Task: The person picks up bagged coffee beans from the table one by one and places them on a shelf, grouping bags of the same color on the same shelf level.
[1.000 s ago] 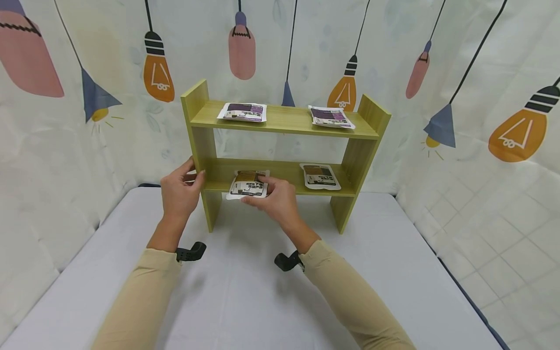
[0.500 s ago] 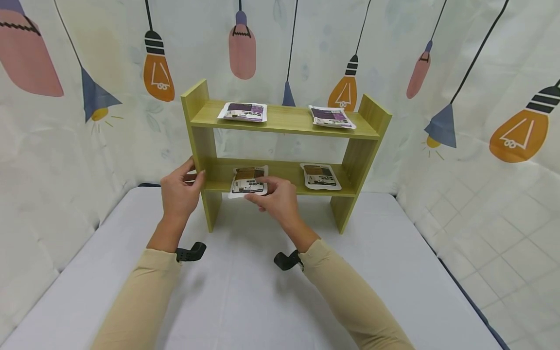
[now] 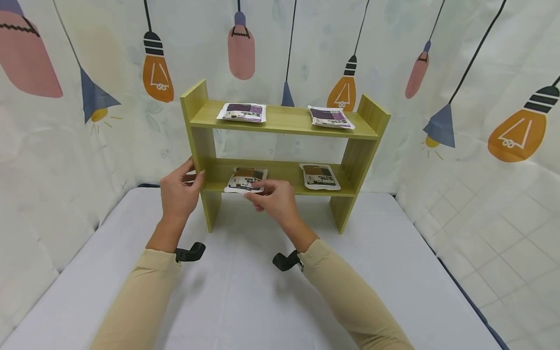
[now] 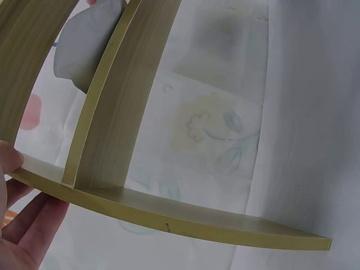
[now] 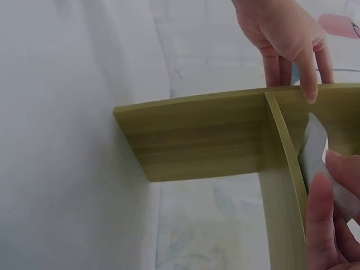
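Note:
A light wooden two-tier shelf (image 3: 280, 167) stands on the table. My left hand (image 3: 180, 190) grips its left side panel, thumb on the front edge and fingers behind, as the left wrist view also shows. On the left of the lower board is a white-edged pouch (image 3: 246, 178) with a brown and black print. My right hand (image 3: 276, 200) pinches that pouch at its near right corner between thumb and fingers. In the right wrist view the pouch (image 5: 315, 147) leans close over the board, its pale underside showing.
Another brown-printed pouch (image 3: 320, 176) lies on the right of the lower board. Two purple-printed pouches, one left (image 3: 242, 112) and one right (image 3: 330, 117), lie on the top board. A patterned cloth backdrop (image 3: 280, 53) hangs close behind. The table (image 3: 245, 291) has a white cover.
The brown-printed pouch in my right hand has shifted a little back and left, further onto the lower board. My left hand stays on the side panel.

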Demonstrator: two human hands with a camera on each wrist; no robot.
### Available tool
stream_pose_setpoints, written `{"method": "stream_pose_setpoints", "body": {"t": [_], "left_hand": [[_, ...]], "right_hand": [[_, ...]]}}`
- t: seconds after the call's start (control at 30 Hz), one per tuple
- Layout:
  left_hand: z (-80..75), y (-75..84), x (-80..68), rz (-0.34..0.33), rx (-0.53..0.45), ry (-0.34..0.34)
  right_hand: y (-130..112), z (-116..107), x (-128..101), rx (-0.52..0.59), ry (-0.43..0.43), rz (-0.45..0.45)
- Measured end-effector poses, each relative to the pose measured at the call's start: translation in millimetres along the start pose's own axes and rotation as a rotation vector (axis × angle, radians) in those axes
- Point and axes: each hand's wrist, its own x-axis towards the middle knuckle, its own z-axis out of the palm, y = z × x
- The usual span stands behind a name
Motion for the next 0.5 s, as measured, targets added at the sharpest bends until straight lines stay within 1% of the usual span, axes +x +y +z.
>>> {"method": "stream_pose_setpoints", "body": {"t": [0.2,0.5], "left_hand": [[-0.2,-1.5,0.4,0.011,-0.011,0.003],[0.2,-2.5,0.4,0.012,-0.007,0.002]], "right_hand": [[0.0,0.3,3.0,-0.015,0.022,-0.024],[-0.2,1.5,8.9,-0.048,0.036,-0.022]]}}
